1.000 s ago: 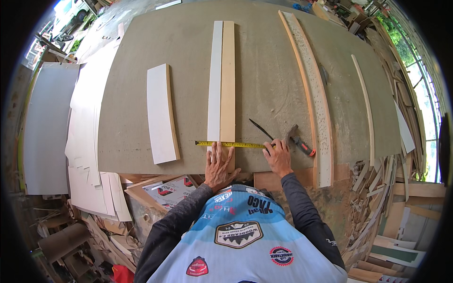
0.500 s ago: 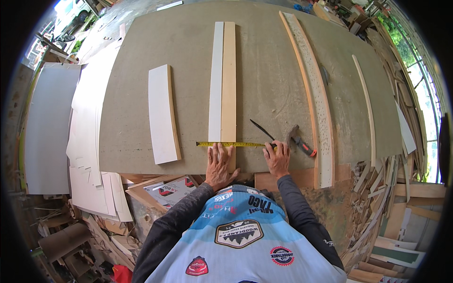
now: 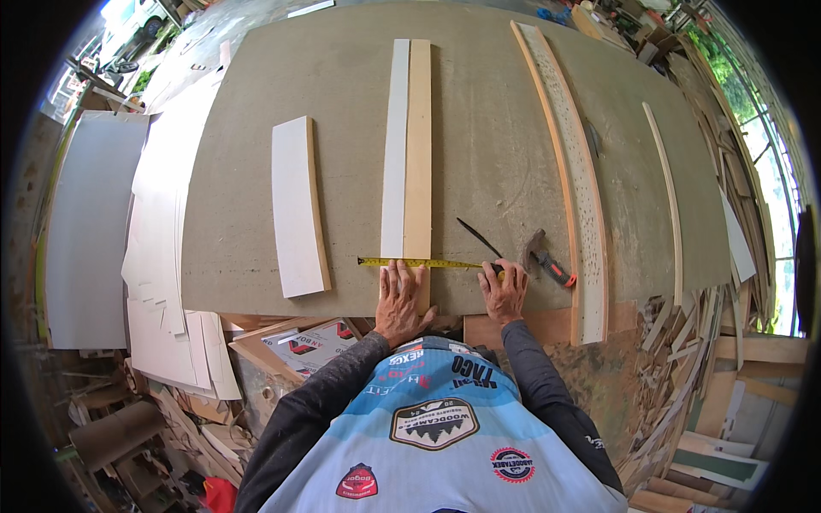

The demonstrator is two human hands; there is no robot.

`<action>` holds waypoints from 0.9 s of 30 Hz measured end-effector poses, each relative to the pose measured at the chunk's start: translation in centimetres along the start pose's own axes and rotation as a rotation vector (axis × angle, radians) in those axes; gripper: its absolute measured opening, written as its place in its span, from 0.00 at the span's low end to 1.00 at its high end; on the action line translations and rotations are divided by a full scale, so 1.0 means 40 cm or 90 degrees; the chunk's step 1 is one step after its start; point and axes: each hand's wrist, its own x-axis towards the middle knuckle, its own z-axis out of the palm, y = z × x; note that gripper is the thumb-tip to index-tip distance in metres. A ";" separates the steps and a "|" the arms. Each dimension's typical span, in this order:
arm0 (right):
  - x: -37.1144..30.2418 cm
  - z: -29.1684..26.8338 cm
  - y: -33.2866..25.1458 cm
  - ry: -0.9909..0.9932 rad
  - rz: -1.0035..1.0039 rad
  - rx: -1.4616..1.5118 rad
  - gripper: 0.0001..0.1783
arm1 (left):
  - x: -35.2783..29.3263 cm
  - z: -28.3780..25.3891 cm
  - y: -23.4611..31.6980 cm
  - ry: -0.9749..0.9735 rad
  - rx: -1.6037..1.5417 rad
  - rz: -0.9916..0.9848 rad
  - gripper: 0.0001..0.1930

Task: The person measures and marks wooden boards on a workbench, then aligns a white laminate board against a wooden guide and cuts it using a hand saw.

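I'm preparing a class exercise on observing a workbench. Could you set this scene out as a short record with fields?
Left hand: laid over white strip and wood strip, fingertips by the tape measure
Right hand: gripping the tape measure's right end
Tape measure: yellow, extended crosswise over both strips
Left of strips: short white board
Right of strips: hammer, slim black object, long speckled board
Surface: grey-brown tabletop

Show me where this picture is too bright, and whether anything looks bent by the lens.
Head view: glare washes out the white sheets at left; head view: the long speckled board right of centre looks curved, probably from fisheye distortion; head view: the left hand and right hand look fairly sharp.
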 end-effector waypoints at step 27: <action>0.003 -0.001 -0.009 -0.005 0.016 0.007 0.17 | -0.001 0.006 0.000 0.000 0.028 0.007 0.49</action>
